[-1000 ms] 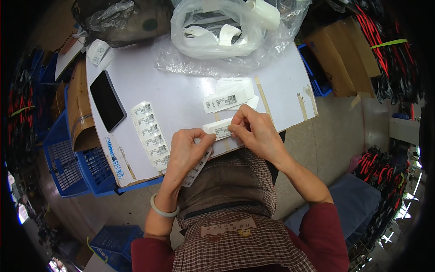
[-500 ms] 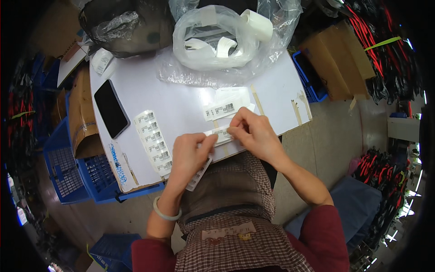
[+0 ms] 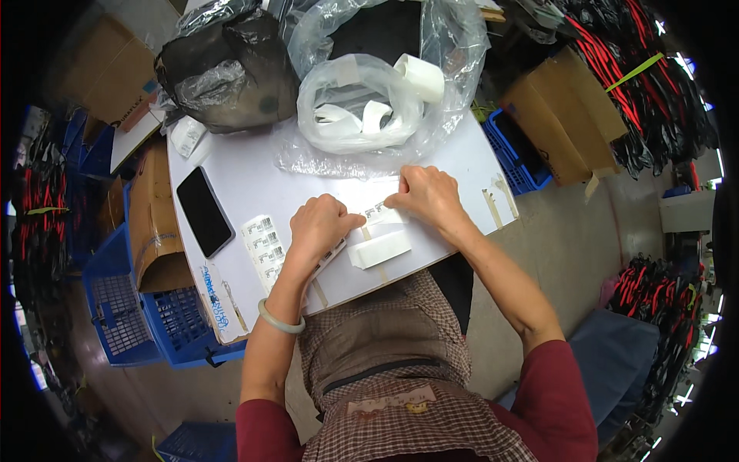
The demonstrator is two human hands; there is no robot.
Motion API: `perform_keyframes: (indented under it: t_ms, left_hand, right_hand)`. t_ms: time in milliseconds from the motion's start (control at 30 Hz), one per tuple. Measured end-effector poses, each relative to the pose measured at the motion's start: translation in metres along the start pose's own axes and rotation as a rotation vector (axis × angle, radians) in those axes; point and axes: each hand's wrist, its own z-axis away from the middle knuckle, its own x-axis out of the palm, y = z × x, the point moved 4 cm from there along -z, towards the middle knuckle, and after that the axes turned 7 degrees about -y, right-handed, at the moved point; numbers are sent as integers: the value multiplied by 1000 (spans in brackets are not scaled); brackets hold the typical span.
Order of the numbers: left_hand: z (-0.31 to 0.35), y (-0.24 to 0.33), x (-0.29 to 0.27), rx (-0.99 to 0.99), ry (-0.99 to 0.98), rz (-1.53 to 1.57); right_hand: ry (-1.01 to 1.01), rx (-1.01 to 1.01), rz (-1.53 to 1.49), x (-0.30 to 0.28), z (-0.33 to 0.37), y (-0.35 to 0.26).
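Observation:
A white paper slip with a barcode label point(image 3: 375, 212) lies between my two hands, over the white pile in the middle of the table. My left hand point(image 3: 317, 229) is closed in a pinch at the slip's left end. At its right end, my right hand point(image 3: 431, 199) pinches with thumb and fingers. Nearer to me sits a small stack of blank white slips point(image 3: 380, 250). A sheet of barcode labels point(image 3: 264, 245) lies left of my left hand, partly covered by that forearm. Another label strip point(image 3: 332, 254) shows from under my left hand.
A black phone point(image 3: 205, 212) lies at the table's left. Toward the back are a clear plastic bag point(image 3: 308, 127) with white rolls inside, a loose white roll point(image 3: 422, 77) and a dark plastic bundle point(image 3: 231, 77). Blue crates point(image 3: 115, 312) and cardboard boxes point(image 3: 562, 115) flank the white table point(image 3: 454, 150).
Both hands have moved away from me, from the nearer stack to the farther slip. The nearer stack is now uncovered. The label strip by my left hand has shifted up onto the table.

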Motion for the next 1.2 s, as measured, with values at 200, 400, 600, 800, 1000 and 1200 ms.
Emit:
perform_keyframes:
  t_ms: [200,400,600,800,1000,1200]
  left_hand:
    - [-7,17,4,46,76,-84]
    - [-6,20,3,45,1,-98]
    - [53,6,-6,175,-113,954]
    - [106,11,3,394,-27,1037]
    - [121,-14,39,134,-39,858]
    - [108,-22,42,-5,-87,980]
  right_hand:
    - [-4,36,-84,8,3,6]
    - [-41,87,-263,-11,14,7]
    - [112,-475,-682,-3,73,-55]
    - [13,-375,-823,9,91,-59]
    - [144,-405,-731,2,103,-49]
    - [-176,10,-1001,-12,77,-1]
